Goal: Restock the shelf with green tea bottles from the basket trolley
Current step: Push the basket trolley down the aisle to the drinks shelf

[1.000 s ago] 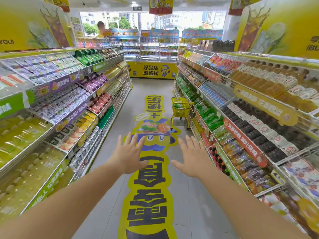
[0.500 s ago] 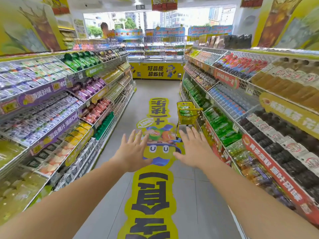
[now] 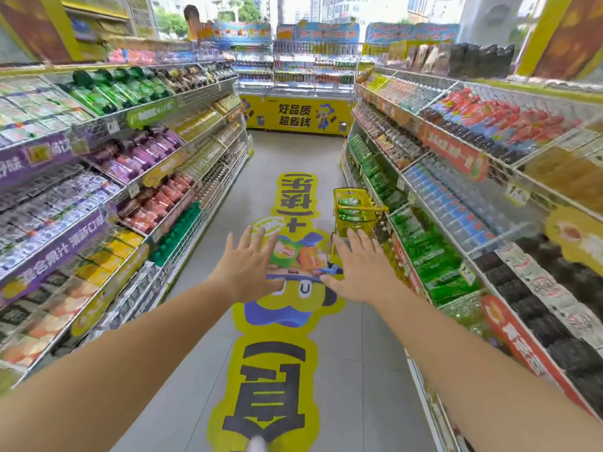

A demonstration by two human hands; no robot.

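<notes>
**While the trolley stands ahead, both hands are empty**

Since my left hand (image 3: pixel 248 272) and right hand (image 3: pixel 362 272) are spread wide, fingers straight, holding nothing, no bottle is taken yet. The green tea bottles (image 3: pixel 348 202) lie in the yellow basket trolley (image 3: pixel 360 209), well ahead beside the right-hand shelf (image 3: pixel 401 254). Full, they should be fairly heavy, stiff and slick, so I would wrap my fingers round the body, not the cap.

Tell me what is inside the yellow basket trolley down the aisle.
The yellow basket trolley holds green bottles piled inside; its walls hide how many there are and whatever lies beneath them.
</notes>
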